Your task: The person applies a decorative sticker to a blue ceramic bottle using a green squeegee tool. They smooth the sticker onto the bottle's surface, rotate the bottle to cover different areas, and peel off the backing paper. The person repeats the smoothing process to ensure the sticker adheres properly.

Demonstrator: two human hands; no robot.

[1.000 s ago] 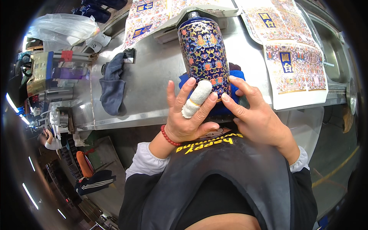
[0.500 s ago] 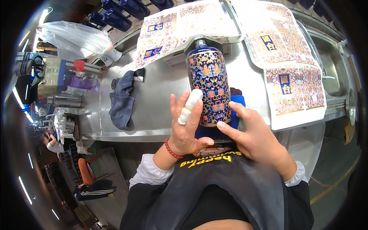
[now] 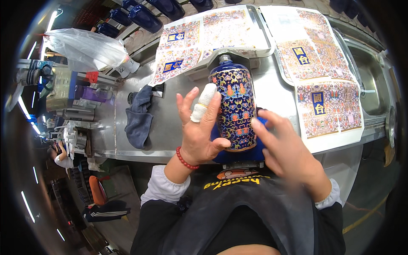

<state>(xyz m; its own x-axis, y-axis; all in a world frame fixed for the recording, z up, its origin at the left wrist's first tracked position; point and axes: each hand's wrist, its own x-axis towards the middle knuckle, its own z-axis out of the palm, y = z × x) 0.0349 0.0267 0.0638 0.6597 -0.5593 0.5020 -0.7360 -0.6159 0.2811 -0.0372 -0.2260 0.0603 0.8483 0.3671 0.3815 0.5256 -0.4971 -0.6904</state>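
A dark blue bottle with a colourful floral pattern lies on its side, its neck pointing away from me. Beneath its base end is a blue cloth-like pad. Along the bottle's left side is my left hand, open with fingers spread and a white wrapping on one finger. Its thumb points at the bottle's lower left edge; whether it touches cannot be made out. On the other side my right hand is open, fingers stretched toward the bottle's lower right edge and partly smeared by motion.
Printed floral sheets lie at the right, more sheets on a tray at the back. A grey-blue cloth rests on the metal table at left. Plain blue bottles stand at the far left; a sink is far right.
My left hand has drawn slightly leftward from the bottle, fingers still spread. My right hand's fingers have shifted at the bottle's lower right edge and are now blurred. The whole view has shifted slightly.
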